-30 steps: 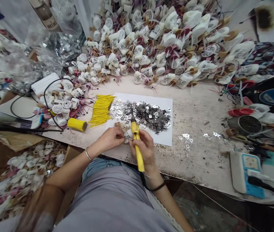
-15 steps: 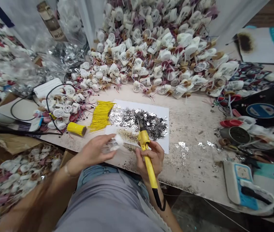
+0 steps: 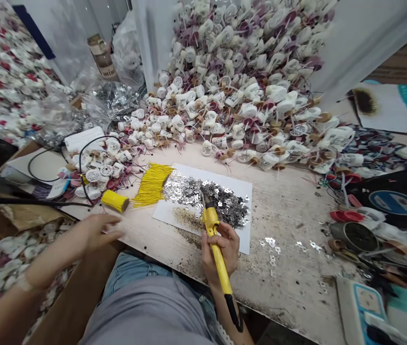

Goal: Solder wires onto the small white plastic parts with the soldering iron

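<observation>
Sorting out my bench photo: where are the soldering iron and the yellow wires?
soldering iron (image 3: 218, 261), head view, on its yellow handle
yellow wires (image 3: 152, 184), head view, on the middle of the bundle

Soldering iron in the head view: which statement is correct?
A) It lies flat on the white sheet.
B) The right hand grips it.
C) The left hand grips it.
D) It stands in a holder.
B: the right hand wraps around the yellow-handled soldering iron.
</observation>
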### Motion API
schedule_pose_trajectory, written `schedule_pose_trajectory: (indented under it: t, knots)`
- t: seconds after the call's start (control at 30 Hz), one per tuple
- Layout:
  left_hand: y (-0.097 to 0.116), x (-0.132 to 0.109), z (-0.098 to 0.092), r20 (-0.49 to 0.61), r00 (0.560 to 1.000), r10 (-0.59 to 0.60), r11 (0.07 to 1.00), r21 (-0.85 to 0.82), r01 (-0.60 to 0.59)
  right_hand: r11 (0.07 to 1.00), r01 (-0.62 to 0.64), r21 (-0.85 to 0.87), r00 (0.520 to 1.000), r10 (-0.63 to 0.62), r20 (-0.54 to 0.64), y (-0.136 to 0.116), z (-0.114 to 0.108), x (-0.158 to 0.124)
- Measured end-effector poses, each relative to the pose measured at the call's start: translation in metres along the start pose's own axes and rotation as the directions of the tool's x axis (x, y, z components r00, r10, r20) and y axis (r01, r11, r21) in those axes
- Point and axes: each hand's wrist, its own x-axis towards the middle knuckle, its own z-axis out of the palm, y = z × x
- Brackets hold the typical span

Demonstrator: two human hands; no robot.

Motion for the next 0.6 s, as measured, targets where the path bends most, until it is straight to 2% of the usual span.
schedule_pose_trajectory:
  t: [0.03,0.07,0.13,0.23,0.3,0.33,0.4,0.47,0.6]
  knots:
    - [0.025,0.021,0.012,0.182,0.981,0.068,0.998,-0.001,-0.069,1.0,0.006,-0.003,1.0,-0.006,0.0,0.0,-0.001,0.0]
    - [0.049,0.045,0.024,0.272,0.947,0.173,0.984,-0.016,-0.175,1.0,0.01,-0.008,1.0,-0.01,-0.002,0.0,-0.002,0.0]
    - [0.096,0.098,0.042,0.31,0.878,0.364,0.928,-0.039,-0.371,1.0,0.01,-0.024,1.0,-0.01,-0.007,-0.001,-0.004,-0.002]
    - [0.158,0.181,0.061,0.031,0.873,0.486,0.874,-0.037,-0.485,0.998,0.006,-0.062,1.0,-0.007,-0.003,-0.005,-0.008,-0.005]
    - [0.192,0.227,0.071,-0.172,0.861,0.478,0.878,0.061,-0.475,0.996,0.014,-0.092,1.0,-0.015,-0.006,-0.008,-0.009,-0.007]
    - [0.204,0.245,0.075,-0.215,0.856,0.47,0.883,0.089,-0.462,0.994,0.021,-0.104,1.0,-0.022,-0.01,-0.01,-0.009,-0.007]
    - [0.22,0.268,0.082,-0.229,0.89,0.395,0.917,0.043,-0.396,0.993,0.028,-0.117,0.999,-0.031,-0.021,-0.012,-0.01,-0.007]
    - [0.221,0.278,0.084,-0.189,0.928,0.321,0.94,-0.05,-0.336,0.993,0.032,-0.115,0.999,-0.036,-0.033,-0.012,-0.012,-0.007]
    - [0.195,0.27,0.078,-0.155,0.956,0.25,0.936,-0.212,-0.279,0.996,0.036,-0.077,0.999,-0.039,-0.037,-0.008,-0.017,-0.007]
